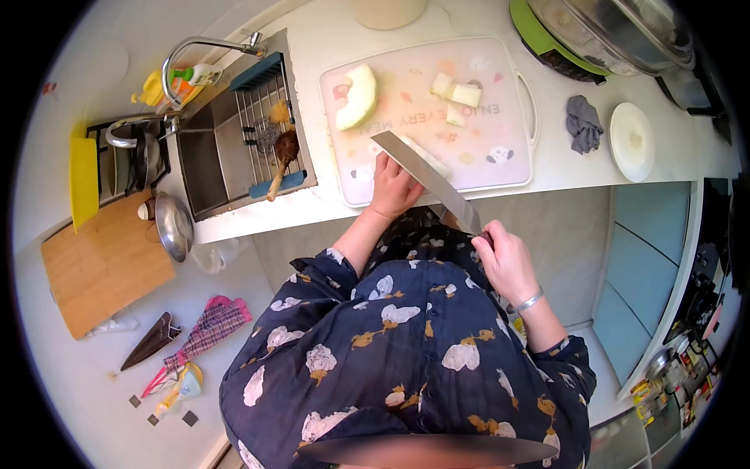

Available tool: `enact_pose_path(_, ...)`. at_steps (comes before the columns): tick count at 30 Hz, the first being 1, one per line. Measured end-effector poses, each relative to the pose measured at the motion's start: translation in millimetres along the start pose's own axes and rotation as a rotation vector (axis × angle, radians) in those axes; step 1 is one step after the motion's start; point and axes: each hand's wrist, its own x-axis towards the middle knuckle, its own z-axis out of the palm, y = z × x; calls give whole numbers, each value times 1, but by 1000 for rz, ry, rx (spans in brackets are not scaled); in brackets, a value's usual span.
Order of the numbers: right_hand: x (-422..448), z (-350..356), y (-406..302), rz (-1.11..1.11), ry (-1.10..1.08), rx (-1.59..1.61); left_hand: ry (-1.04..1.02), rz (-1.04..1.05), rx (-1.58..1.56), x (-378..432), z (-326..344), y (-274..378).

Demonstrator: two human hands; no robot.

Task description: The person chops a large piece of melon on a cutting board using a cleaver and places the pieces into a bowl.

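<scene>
My right hand [507, 258] grips the dark handle of a broad-bladed kitchen knife [430, 179]. Its blade slants up and left over the front of the cutting board [498, 64]. Close against the blade's left side, my left hand [395, 187] rests with curled fingers near the board's front edge; whatever lies under them is hidden. A pale piece of peeled melon or gourd [432, 159] shows along the blade's right side, partly covered by it. A curved, pale green chunk [358, 98] lies at the board's back left. Several small cut pieces [467, 94] sit toward the back right.
Left of the board is a steel sink [202, 167] with a rack [266, 135] holding a wooden-handled brush [285, 153]. To the right lie a crumpled grey cloth [584, 124] and a white plate [631, 142]. A large steamer-like pot [597, 32] stands behind them.
</scene>
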Motion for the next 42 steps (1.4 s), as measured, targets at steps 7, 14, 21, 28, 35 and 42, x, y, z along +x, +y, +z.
enact_pose_path(7, 6, 31, -52, 51, -40, -80, -108, -101, -173, -37, -17, -47)
enact_pose_path(14, 18, 15, -43, 72, -84, -77, -105, -154, -172, -34, 3, -42)
enact_pose_path(21, 25, 13, -35, 104, -158, -60, -137, -197, -173, -51, 15, -46)
enact_pose_path(28, 33, 7, -43, 133, -215, -104, -181, -193, -135, -61, 22, -48)
enact_pose_path(35, 53, 13, -44, 205, -272, -74, -57, -102, -46, -37, 8, -31)
enact_pose_path(42, 53, 33, -40, 186, -213, -93, -34, -129, -97, -40, 0, -30)
